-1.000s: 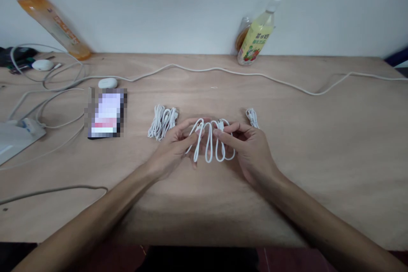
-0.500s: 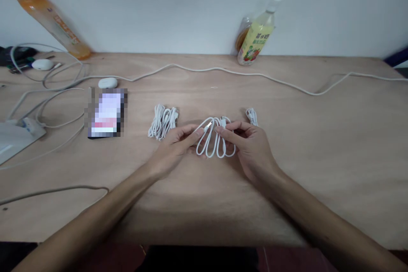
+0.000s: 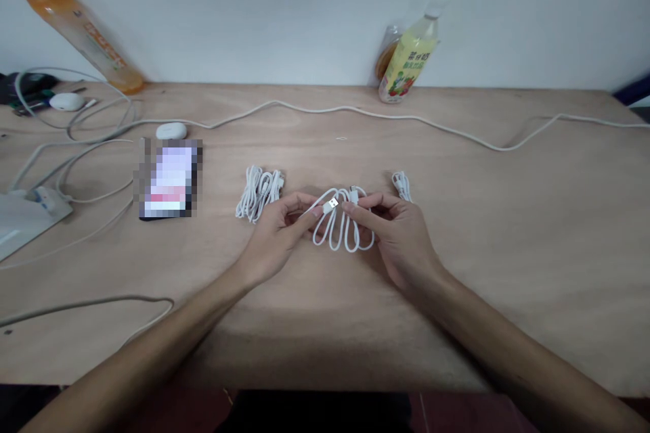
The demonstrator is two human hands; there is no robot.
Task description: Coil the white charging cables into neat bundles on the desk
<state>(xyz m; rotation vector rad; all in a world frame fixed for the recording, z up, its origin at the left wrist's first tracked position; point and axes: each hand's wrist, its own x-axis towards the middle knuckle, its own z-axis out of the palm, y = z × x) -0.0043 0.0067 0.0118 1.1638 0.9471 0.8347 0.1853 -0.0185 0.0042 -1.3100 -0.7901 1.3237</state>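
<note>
A white cable (image 3: pixel 332 237) hangs in several loops between my two hands, just above the table's middle. My left hand (image 3: pixel 282 226) pinches it by the USB plug (image 3: pixel 330 204), whose metal end faces up and to the right. With thumb and fingers, my right hand (image 3: pixel 399 226) grips the loops near the cable's other connector (image 3: pixel 354 196). To the left, close beside my left hand, lie bundled white cables (image 3: pixel 258 193). A smaller white cable bundle (image 3: pixel 401 185) rests just behind my right hand, which partly hides it.
A phone (image 3: pixel 170 179) and a white case (image 3: pixel 171 130) lie at left. One long white cable (image 3: pixel 345 109) crosses the wooden table (image 3: pixel 533 237). An orange bottle (image 3: pixel 84 40) and a yellow bottle (image 3: pixel 410 57) stand by the wall. A power strip (image 3: pixel 51 203) sits far left.
The USB plug in my left hand has turned, so its metal face now shows more clearly, and it sits slightly lower. My right hand has hardly moved.
</note>
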